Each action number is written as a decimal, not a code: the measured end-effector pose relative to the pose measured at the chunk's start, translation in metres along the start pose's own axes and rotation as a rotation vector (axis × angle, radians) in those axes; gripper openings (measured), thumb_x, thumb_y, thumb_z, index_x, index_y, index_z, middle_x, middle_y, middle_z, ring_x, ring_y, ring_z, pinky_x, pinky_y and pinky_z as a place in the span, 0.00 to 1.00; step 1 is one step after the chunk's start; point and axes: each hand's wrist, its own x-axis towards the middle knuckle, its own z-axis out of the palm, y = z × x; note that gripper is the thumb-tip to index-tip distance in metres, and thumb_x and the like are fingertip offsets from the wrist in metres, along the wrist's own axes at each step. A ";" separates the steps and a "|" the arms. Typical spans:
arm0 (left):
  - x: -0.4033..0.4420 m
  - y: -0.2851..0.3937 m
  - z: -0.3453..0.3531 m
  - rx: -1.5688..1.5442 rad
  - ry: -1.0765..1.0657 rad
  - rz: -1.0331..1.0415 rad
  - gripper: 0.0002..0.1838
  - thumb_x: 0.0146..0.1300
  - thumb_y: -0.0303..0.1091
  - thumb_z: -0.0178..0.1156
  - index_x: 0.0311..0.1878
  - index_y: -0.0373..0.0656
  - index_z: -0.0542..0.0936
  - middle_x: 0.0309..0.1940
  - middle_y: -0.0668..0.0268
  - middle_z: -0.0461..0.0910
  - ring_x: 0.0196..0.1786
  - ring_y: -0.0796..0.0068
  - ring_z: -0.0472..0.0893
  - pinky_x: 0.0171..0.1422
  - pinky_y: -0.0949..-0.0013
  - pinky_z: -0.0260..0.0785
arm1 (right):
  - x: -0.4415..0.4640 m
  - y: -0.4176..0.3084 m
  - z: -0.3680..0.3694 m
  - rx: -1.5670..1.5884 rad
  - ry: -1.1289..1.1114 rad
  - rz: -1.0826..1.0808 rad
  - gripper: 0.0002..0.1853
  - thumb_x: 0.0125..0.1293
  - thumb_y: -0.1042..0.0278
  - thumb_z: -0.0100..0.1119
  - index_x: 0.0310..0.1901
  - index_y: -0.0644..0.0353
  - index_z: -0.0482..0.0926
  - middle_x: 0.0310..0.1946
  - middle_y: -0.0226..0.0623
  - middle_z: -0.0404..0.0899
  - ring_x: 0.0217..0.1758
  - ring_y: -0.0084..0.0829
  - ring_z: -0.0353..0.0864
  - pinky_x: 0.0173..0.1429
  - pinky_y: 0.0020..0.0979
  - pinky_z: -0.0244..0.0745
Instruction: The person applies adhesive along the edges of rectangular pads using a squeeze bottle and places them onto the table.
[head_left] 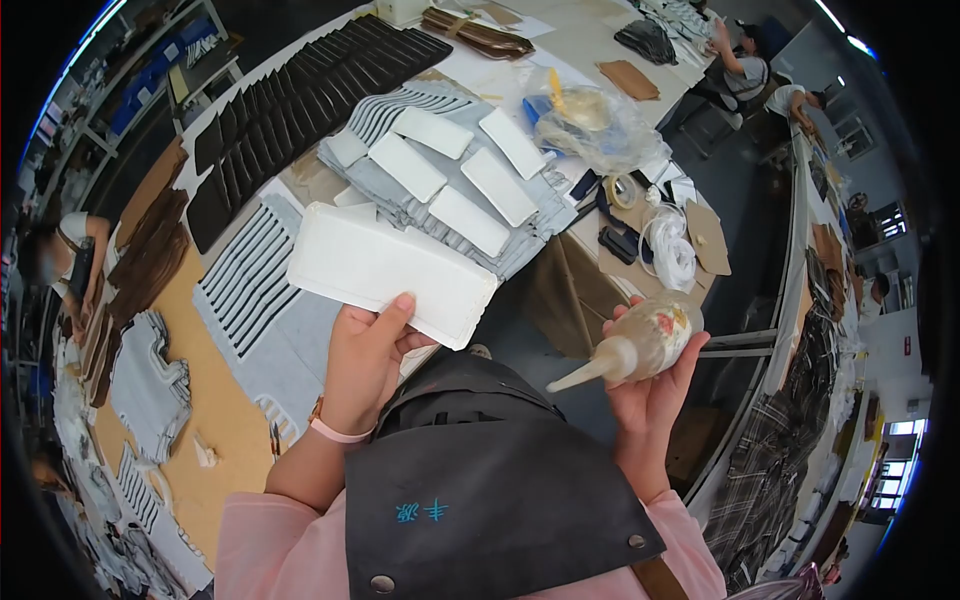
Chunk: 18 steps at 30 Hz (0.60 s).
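My left hand grips a white, flat rectangular panel by its near edge, thumb on top. The panel is tilted over the table, its underside hidden. On the right, my right hand is wrapped around a squeeze glue bottle with a long pointed nozzle, which points left and downward. The bottle is translucent with a worn coloured label. Just beyond the panel, several smaller white rectangular pieces lie on a stack of grey pieces.
Rows of dark pieces cover the table's far left. Grey slotted sheets lie at left. Tape, white cord and a plastic bag are at right. Other people work at the back right and at far left.
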 end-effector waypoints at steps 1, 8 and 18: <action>0.004 -0.005 -0.003 0.024 0.028 -0.025 0.12 0.63 0.29 0.50 0.48 0.33 0.71 0.40 0.60 0.77 0.39 0.75 0.79 0.41 0.73 0.75 | 0.006 -0.007 -0.005 0.174 -0.028 0.109 0.38 0.59 0.40 0.50 0.58 0.67 0.57 0.54 0.55 0.63 0.58 0.50 0.67 0.55 0.47 0.72; 0.064 -0.135 -0.120 0.401 0.255 -0.245 0.09 0.58 0.31 0.58 0.40 0.37 0.74 0.28 0.68 0.76 0.26 0.82 0.72 0.32 0.80 0.67 | 0.040 -0.015 -0.031 0.185 0.066 0.116 0.28 0.62 0.45 0.49 0.55 0.59 0.65 0.54 0.46 0.68 0.59 0.47 0.67 0.58 0.50 0.67; 0.109 -0.231 -0.174 0.798 0.478 -0.256 0.15 0.53 0.38 0.61 0.32 0.34 0.73 0.25 0.56 0.77 0.26 0.70 0.78 0.30 0.68 0.69 | 0.088 -0.016 -0.047 -0.007 0.254 0.226 0.26 0.63 0.47 0.48 0.54 0.60 0.66 0.52 0.41 0.71 0.55 0.41 0.72 0.55 0.46 0.72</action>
